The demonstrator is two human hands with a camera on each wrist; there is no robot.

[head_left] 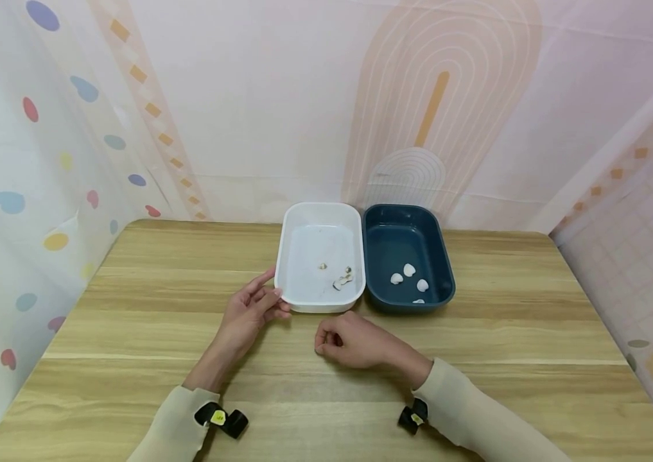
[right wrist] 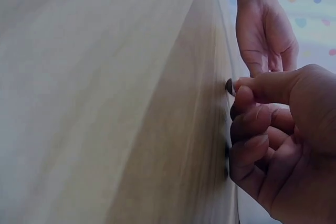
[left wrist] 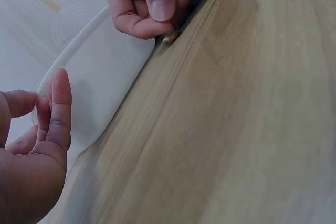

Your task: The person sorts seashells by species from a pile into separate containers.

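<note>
My left hand (head_left: 248, 312) holds the near left corner of a white tray (head_left: 281, 256), thumb at the rim and fingers along the outer wall. In front of that tray, low over the table, my right hand (head_left: 355, 340) has its fingers curled. It pinches a small brownish shell (left wrist: 170, 36), mostly hidden by the fingertips; a dark edge of the shell (right wrist: 229, 86) shows in the right wrist view. Several small brown-and-white shells (head_left: 342, 282) lie inside the white tray. Several white shells (head_left: 409, 270) lie in the dark blue tray (head_left: 447, 282) beside it.
Both trays stand side by side at the back of the wooden table (head_left: 511, 321). A patterned cloth (head_left: 268, 96) hangs behind and at the sides. Black straps with small camera units (head_left: 236, 423) sit on both wrists.
</note>
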